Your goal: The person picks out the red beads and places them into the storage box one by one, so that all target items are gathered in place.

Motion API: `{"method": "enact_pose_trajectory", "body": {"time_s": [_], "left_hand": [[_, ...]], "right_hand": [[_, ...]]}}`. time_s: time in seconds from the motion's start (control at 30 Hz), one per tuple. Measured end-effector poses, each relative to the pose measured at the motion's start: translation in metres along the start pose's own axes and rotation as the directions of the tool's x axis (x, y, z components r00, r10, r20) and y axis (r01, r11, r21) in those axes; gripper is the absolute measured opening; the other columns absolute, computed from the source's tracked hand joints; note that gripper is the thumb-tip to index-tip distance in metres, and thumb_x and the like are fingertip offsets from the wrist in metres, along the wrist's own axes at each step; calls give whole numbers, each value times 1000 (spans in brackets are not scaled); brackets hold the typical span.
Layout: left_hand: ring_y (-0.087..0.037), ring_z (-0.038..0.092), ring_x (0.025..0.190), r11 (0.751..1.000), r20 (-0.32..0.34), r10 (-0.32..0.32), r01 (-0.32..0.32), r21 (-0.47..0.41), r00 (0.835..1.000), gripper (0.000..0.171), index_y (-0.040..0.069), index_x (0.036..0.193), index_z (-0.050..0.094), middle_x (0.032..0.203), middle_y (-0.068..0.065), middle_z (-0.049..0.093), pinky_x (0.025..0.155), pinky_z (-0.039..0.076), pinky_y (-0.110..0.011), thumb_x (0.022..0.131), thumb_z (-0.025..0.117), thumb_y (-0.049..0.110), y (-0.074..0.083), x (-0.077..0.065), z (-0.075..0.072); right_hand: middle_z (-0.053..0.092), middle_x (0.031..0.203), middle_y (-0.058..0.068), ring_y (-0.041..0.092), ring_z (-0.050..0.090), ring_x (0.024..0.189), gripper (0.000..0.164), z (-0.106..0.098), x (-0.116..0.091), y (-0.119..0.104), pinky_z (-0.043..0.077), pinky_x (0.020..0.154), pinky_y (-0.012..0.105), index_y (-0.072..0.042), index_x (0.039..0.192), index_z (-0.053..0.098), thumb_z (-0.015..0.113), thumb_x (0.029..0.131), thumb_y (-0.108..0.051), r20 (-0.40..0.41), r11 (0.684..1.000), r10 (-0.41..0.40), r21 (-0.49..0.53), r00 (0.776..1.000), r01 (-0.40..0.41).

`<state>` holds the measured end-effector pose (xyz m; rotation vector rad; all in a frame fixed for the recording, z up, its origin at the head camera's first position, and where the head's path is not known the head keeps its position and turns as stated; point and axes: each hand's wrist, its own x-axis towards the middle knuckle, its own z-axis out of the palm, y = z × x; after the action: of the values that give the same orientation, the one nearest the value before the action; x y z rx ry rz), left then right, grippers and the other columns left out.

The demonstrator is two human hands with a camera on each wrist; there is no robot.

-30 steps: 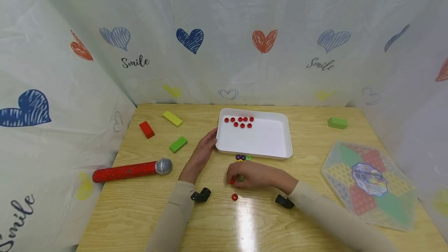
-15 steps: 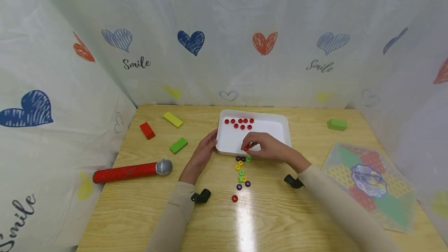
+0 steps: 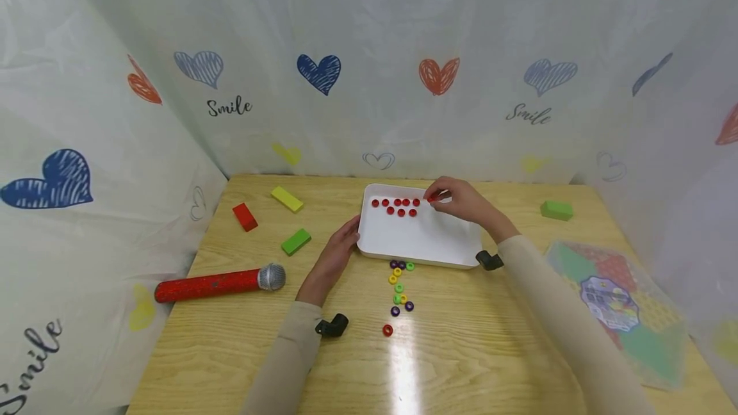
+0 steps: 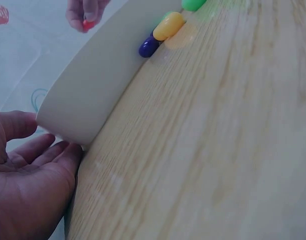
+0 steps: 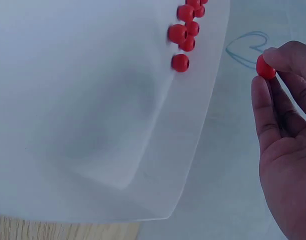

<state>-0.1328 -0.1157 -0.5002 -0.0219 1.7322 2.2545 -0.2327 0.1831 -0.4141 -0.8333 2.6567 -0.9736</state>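
In the head view a white tray [image 3: 419, 235] holds several red beads [image 3: 401, 212] near its back rim. My right hand [image 3: 464, 200] pinches another red bead [image 5: 265, 67] between thumb and fingertips over the tray's back edge, right of the row. At the tray's left side my left hand [image 3: 334, 253] holds it, thumb by the rim and fingertips low on the wall in the left wrist view. Part of its grip is hidden. Before the tray lie purple beads [image 3: 394, 311], yellow beads [image 3: 393, 279], green beads [image 3: 400, 287] and a single red bead [image 3: 388, 330].
To the left lie a red microphone [image 3: 213, 285], a red block [image 3: 245, 217], a yellow block [image 3: 287, 199] and a green block [image 3: 296, 242]. Another green block [image 3: 556, 210] and a patterned clear box [image 3: 617, 312] are on the right. A heart-printed curtain [image 3: 369, 82] stands behind the table.
Carrying a red bead, my right hand has moved from the loose beads before the tray, across it, to its back edge. My left hand stays at the tray's left side.
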Motion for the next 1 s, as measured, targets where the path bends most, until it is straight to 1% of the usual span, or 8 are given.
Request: {"method": "enact_pose_trajectory", "body": {"time_s": [0.07,0.17,0.27,0.5,0.73,0.83,1.0], "left_hand": [[-17,21,146,1000,0,0,0,1,1000,49,13,151,31,158,-5,26,119,19,-40,103,38,11,0,0,-1],[-20,19,147,1000,13,10,-10,-3,1000,50,10,152,29,158,-8,24,120,17,-42,103,37,10,-2,0,-1],[-21,17,147,1000,22,13,-13,-10,1000,51,7,152,26,159,-10,22,120,16,-44,103,36,8,-2,0,-1],[-20,17,147,1000,21,8,-7,-20,1000,50,8,152,27,159,-8,22,120,17,-42,103,36,9,0,0,-2],[-20,18,147,1000,11,20,-19,-21,1000,50,8,152,28,159,-9,23,120,15,-42,103,36,8,-1,1,-2],[-22,17,147,999,15,23,-22,-24,1000,50,7,152,27,159,-10,23,120,15,-44,103,36,7,-1,1,-2],[-20,19,146,1000,9,14,-14,-21,1000,50,10,152,29,158,-8,25,120,16,-43,103,37,8,-1,0,-1]], "right_hand": [[62,107,5,22,58,101,22,1,5,6,51,94,43,-5,110,67,67,87,-5,1,1000,25,10,1000,-25],[62,106,4,21,58,99,21,7,11,16,51,93,41,-6,109,67,67,88,-6,-1,998,67,9,998,-67],[63,105,5,21,58,97,20,13,16,24,52,90,40,-7,107,69,67,88,-7,4,996,87,-4,996,-87],[66,102,8,23,61,96,17,20,27,31,53,89,41,-5,104,70,68,87,-5,7,994,95,-62,995,-94],[68,105,6,22,60,96,17,24,30,30,53,90,40,-10,103,73,68,88,-6,36,984,132,-129,991,-127],[69,106,7,23,61,96,17,26,30,29,53,89,40,-10,102,74,68,87,-4,47,983,118,-148,992,-110],[70,104,8,22,62,94,16,29,28,27,54,87,39,-8,101,74,69,87,-4,56,984,81,-164,995,-71]]}}
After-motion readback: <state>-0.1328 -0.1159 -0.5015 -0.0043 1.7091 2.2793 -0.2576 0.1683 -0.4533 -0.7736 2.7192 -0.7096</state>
